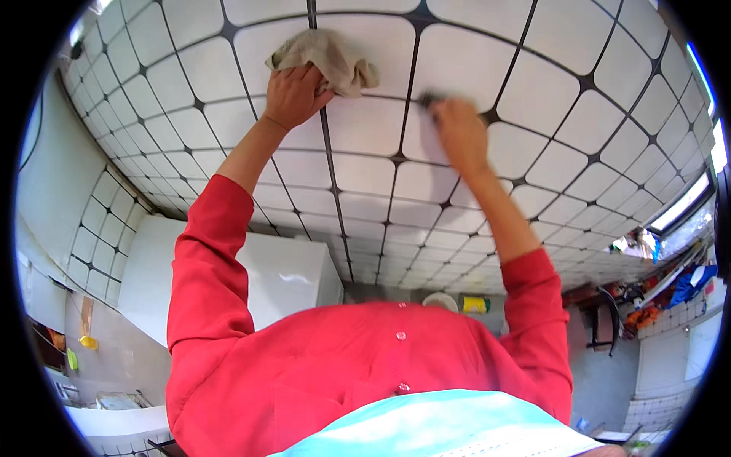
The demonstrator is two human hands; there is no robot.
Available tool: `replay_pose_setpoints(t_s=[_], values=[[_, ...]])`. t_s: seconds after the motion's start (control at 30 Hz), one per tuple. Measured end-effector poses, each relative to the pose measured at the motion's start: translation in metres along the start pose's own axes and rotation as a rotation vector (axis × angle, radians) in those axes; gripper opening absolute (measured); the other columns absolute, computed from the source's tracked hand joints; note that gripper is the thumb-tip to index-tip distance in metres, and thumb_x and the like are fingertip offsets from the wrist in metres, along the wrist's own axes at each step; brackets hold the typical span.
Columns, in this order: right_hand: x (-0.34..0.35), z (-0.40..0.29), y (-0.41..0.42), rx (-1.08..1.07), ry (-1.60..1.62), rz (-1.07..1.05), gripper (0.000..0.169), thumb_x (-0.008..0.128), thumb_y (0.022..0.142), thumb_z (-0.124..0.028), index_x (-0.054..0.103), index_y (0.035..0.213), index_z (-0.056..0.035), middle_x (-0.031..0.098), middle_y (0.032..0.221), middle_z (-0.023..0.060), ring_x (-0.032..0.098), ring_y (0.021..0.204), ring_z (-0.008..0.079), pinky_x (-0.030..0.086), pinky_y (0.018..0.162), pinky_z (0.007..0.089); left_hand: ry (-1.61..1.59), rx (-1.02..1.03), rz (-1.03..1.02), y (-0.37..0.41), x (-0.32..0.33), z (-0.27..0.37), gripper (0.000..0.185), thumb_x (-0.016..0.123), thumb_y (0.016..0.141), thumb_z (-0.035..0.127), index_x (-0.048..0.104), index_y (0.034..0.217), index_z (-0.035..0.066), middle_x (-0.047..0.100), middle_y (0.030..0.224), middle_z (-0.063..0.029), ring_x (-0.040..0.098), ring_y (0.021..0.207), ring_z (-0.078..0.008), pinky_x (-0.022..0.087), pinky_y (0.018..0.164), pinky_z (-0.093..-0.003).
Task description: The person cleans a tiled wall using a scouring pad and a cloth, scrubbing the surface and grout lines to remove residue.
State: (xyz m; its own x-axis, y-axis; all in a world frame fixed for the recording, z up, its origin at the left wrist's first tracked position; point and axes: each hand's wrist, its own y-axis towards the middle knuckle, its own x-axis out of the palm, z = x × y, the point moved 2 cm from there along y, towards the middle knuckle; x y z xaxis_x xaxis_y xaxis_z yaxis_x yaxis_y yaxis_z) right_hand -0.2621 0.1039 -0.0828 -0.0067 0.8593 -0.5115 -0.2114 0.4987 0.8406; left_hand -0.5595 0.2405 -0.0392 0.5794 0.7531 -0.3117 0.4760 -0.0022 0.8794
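Observation:
Against a white tiled wall [371, 128] with dark grout lines, my left hand [292, 98] presses a crumpled beige cloth [325, 60]. The fingers are partly hidden under its folds. To the right, my right hand [464, 134] is raised to the same wall and blurred by motion. It grips a small dark object [432, 98], too blurred to name, at the tile surface. Both arms reach up in red sleeves, apart from each other.
A white box-like appliance or cabinet [280, 265] stands below my left arm. By the wall's foot are a pale round container [441, 301] and a yellow-and-green container [475, 304]. A dark chair [606, 325] and piled items [645, 317] stand at the right.

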Motion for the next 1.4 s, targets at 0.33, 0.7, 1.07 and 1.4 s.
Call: replay_pose_setpoints(t_s=[0.33,0.7,1.07,1.4], values=[[-0.014,-0.014,-0.164,0.418,0.554,-0.105,0.024,0.073,0.082,-0.007,0.063,0.105,-0.0065,0.060,0.100,0.0141,0.062,0.090,0.0365,0.051,0.076,0.0443,0.067,-0.191,0.544,0.290,-0.059,-0.013,0.027,0.057,0.097,0.033,0.070,0.100,0.010,0.068,0.097,-0.0124,0.062,0.100,-0.0319,0.044,0.090,-0.0543],[-0.003,0.030,-0.256,0.743,0.498,-0.156,0.025,0.077,0.082,-0.010,0.064,0.103,-0.0059,0.061,0.100,0.0155,0.063,0.088,0.0377,0.052,0.074,0.0435,-0.225,0.218,0.277,0.338,-0.025,0.161,0.028,0.067,0.085,0.027,0.069,0.108,0.012,0.071,0.101,-0.0154,0.067,0.101,-0.0366,0.049,0.085,-0.0527],[-0.003,0.034,-0.444,1.038,0.287,-0.311,0.027,0.079,0.080,-0.012,0.065,0.102,-0.0041,0.064,0.099,0.0170,0.061,0.095,0.0373,0.050,0.081,0.0454,-0.072,0.060,0.271,0.300,-0.037,0.071,0.043,0.061,0.077,0.015,0.064,0.118,0.003,0.066,0.109,-0.0218,0.060,0.106,-0.0423,0.042,0.098,-0.0551],[-0.035,0.031,-0.527,1.400,0.225,-0.386,0.030,0.079,0.085,-0.022,0.067,0.102,0.0001,0.068,0.097,0.0184,0.066,0.090,0.0328,0.051,0.080,0.0422,-0.362,0.207,-0.139,0.028,0.096,0.234,0.028,0.075,0.074,0.036,0.070,0.099,0.024,0.066,0.094,0.0023,0.063,0.091,-0.0213,0.043,0.081,-0.0528]])
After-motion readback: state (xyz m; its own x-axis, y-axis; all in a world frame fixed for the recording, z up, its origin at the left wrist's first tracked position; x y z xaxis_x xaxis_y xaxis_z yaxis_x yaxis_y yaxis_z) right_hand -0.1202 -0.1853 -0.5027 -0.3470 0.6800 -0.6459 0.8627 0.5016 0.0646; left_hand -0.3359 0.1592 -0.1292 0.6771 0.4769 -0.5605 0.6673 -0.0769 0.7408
